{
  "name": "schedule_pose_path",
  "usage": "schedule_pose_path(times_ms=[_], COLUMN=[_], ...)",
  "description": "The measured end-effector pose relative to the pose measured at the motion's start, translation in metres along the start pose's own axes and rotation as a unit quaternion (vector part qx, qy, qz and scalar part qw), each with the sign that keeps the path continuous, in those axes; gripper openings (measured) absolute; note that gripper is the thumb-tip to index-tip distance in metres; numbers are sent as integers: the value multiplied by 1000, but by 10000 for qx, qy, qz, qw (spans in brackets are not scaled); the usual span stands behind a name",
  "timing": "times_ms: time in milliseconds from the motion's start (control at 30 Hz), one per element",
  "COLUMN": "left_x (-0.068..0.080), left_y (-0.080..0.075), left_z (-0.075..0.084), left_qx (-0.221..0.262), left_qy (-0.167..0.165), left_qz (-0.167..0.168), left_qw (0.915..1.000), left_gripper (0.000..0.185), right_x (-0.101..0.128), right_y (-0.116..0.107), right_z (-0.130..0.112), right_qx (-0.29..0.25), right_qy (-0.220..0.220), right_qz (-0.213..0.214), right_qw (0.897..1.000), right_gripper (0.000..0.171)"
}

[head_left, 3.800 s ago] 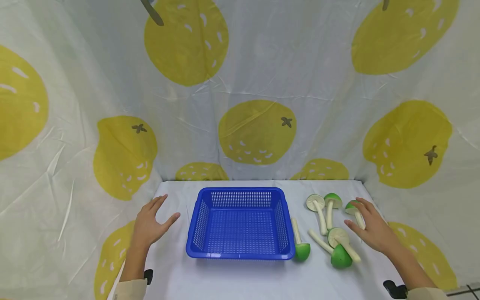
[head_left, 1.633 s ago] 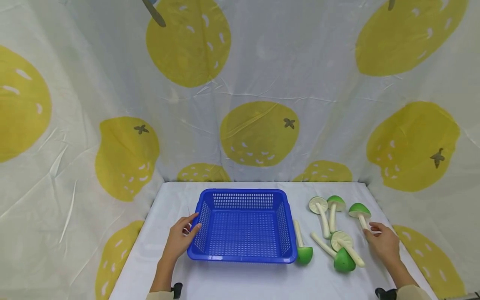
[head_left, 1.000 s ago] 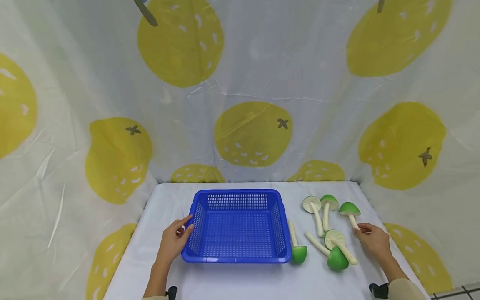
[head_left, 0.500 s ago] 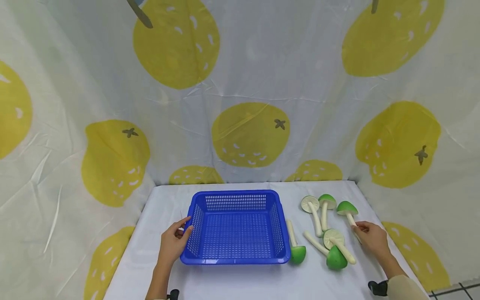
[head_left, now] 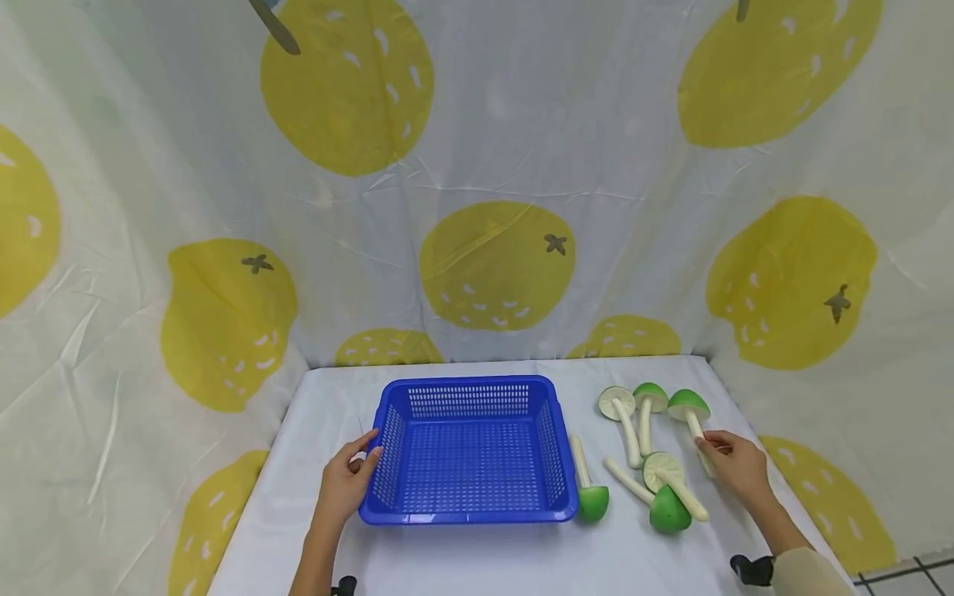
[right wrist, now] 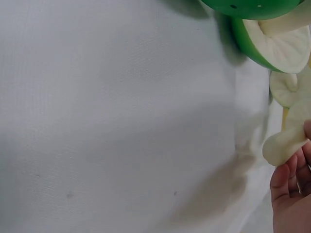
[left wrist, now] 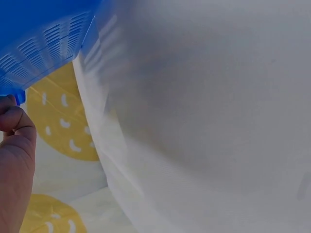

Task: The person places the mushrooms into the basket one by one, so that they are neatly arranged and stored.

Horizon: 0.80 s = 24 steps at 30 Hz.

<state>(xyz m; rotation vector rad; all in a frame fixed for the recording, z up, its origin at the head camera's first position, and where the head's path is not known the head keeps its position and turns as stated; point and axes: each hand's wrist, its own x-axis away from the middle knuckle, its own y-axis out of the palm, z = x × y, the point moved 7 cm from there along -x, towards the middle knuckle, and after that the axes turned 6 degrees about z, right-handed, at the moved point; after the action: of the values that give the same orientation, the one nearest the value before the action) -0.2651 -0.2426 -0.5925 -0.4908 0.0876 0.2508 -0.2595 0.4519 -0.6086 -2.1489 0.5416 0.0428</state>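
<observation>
Here, my left hand (head_left: 344,488) grips the left rim of the blue perforated plastic basket (head_left: 468,513), nothing inside it, on the white-covered table (head_left: 477,559). My right hand (head_left: 734,465) pinches the pale stem of a green-capped toy mushroom (head_left: 689,407); five more mushrooms (head_left: 656,488) lie beside the basket.

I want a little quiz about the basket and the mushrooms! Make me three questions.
1. True or false: the basket has mushrooms in it.
2. How many mushrooms lie on the table?
3. Which hand holds a mushroom stem? A) left hand B) right hand

Key:
1. False, it is empty.
2. Six: one beside the basket, two crossed, three farther back.
3. B. Its fingers pinch the stem of the rightmost mushroom; the left hand grips the basket's rim.
</observation>
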Motion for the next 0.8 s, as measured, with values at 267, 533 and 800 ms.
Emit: schedule_pose_path(times_ms=[267,533,800], left_x=[0,-1,0], left_y=[1,0,3], left_z=[-3,-1,-3], left_qx=[200,227,490], left_qy=[-34,-125,-276], left_qz=[0,-38,-131], left_qw=[9998,9997,9983], left_gripper=[40,42,46], right_x=[1,4,3], right_y=[-5,-4,-9], right_z=[-8,-26,-42], right_qx=[-322,-729,-823], right_qy=[436,262,176], right_qz=[-63,-286,-160], right_qw=[9985,9966,9963], right_gripper=[49,55,54])
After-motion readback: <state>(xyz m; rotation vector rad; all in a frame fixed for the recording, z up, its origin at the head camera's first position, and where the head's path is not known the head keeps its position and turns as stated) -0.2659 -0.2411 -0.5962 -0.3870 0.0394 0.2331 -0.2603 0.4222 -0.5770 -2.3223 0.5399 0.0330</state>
